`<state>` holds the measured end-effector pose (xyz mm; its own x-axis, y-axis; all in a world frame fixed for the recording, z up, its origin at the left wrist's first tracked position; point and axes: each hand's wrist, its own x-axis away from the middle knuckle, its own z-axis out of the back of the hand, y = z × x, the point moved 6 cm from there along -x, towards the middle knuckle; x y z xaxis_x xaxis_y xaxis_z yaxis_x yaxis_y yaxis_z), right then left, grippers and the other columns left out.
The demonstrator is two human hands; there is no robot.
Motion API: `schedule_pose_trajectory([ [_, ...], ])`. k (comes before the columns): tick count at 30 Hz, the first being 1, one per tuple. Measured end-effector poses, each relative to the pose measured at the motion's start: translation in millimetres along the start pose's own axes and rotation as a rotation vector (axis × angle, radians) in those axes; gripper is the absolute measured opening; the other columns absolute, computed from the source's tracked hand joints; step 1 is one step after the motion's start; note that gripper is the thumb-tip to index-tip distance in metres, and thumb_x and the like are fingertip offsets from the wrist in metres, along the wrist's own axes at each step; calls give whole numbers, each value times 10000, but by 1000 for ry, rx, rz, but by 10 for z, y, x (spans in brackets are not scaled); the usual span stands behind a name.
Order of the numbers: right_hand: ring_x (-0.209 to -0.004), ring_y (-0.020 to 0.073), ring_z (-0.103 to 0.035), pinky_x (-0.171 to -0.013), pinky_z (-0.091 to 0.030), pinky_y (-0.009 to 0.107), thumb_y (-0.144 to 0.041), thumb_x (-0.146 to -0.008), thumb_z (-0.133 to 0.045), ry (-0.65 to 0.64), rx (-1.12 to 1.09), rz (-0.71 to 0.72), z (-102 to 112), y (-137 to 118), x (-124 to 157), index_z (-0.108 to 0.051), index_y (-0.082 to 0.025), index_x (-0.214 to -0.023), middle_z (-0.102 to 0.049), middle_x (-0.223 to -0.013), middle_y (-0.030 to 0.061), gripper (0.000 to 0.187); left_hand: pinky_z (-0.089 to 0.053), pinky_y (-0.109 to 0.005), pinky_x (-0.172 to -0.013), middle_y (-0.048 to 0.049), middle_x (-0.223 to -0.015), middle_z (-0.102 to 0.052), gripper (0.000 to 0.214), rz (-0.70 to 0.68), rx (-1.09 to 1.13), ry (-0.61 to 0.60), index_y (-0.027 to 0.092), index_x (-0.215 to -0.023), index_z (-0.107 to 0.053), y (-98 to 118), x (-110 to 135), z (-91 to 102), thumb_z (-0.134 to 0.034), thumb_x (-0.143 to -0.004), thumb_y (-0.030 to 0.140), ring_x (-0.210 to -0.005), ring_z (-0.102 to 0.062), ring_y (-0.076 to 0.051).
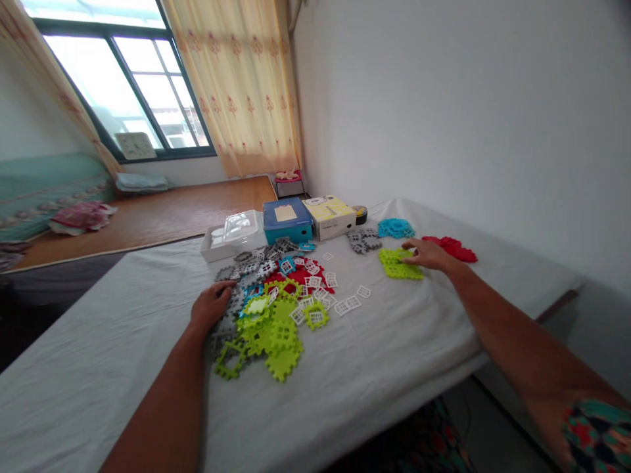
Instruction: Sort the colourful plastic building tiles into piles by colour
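My left hand [211,306] rests at the left edge of a mixed pile, its fingers curled beside grey notched tiles [235,302]; what lies under the fingertips is hidden. Green notched tiles [283,335] cover the near side of that pile, with red tiles [300,276] and small white window-frame pieces [342,307] beyond and to the right. Off to the right, my right hand [428,254] is over a small stack of green tiles [398,266]. Thumb and forefinger are apart there, and the thumb touches the stack's top.
Behind the green stack lie separate groups of grey tiles [363,240], blue tiles [396,228] and red tiles [451,248]. A white tray [217,248], clear plastic lid [244,226], blue box [287,221] and yellow-white box [329,217] stand at the back. A wall borders the right.
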<state>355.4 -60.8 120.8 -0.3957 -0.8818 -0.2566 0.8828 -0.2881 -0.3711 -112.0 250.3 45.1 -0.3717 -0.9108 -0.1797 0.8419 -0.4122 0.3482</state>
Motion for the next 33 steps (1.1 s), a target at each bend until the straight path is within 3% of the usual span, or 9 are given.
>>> schedule_pose_trajectory([
  [4,-1025,202,-592,-867,-520,408,-353,-931,-545,-3,9,3,-66,-31,5,-571,-183,-1204,-572,-1228,94,322,-507,-310,-849,-31,-1167,-697,383,8,-10,11,261,-1152,-693,-22,-10,-14,-449,-869,348,-1051,-646,-241],
  [7,-935,174,-626,-845,-522,336,-347,-893,-597,-18,-5,37,-253,-291,-34,-622,-200,-1144,-617,-1163,76,292,-501,-316,-870,-39,-1168,-696,387,3,-1,14,251,-1154,-692,-35,-18,-29,-445,-869,338,-1066,-640,-241],
  [10,-812,132,-642,-796,-525,271,-329,-853,-641,-155,-116,266,-606,-879,43,-651,-210,-1099,-660,-1068,50,274,-493,-318,-889,-41,-1181,-690,390,-8,10,11,245,-1162,-686,-35,-18,-35,-443,-870,335,-1082,-632,-239],
  [13,-986,172,-618,-898,-496,314,-367,-841,-654,-273,-226,626,-934,-1574,299,-615,-200,-1181,-634,-1165,86,381,-495,-321,-888,-39,-1188,-687,391,-7,12,5,248,-1156,-688,-33,-13,-36,-441,-869,344,-1079,-634,-240],
  [17,-1154,252,-531,-1002,-428,420,-396,-792,-707,-282,-126,792,-1227,-2000,511,-586,-167,-1245,-595,-1237,148,521,-497,-325,-888,-36,-1197,-683,395,-10,18,15,248,-1152,-691,-30,-15,-36,-436,-866,342,-1080,-633,-245],
  [22,-1129,240,-536,-1000,-421,412,-293,-751,-746,-301,-212,759,-1290,-2010,493,-610,-166,-1218,-608,-1201,139,503,-502,-321,-868,-34,-1181,-690,388,2,5,9,260,-1152,-692,-46,-27,-45,-444,-867,351,-1068,-638,-246],
  [28,-875,169,-636,-761,-523,300,-467,-830,-624,-524,-675,318,-1220,-1776,385,-625,-164,-1178,-682,-1081,81,462,-502,-318,-870,-30,-1168,-697,376,-10,6,20,266,-1145,-695,-44,-21,-27,-454,-867,341,-1057,-643,-240],
  [30,-856,167,-636,-762,-520,304,-467,-832,-614,-479,-640,269,-1124,-1572,317,-640,-155,-1145,-687,-1067,83,443,-502,-306,-869,-19,-1157,-702,366,-21,14,35,273,-1133,-701,-37,-19,-17,-463,-861,330,-1050,-645,-229],
  [33,-904,187,-621,-795,-512,333,-380,-759,-689,-226,-399,269,-860,-1065,149,-622,-172,-1174,-640,-1175,106,469,-507,-294,-854,-13,-1139,-710,354,-25,18,49,277,-1116,-709,-28,-18,-4,-479,-851,321,-1034,-651,-221],
])
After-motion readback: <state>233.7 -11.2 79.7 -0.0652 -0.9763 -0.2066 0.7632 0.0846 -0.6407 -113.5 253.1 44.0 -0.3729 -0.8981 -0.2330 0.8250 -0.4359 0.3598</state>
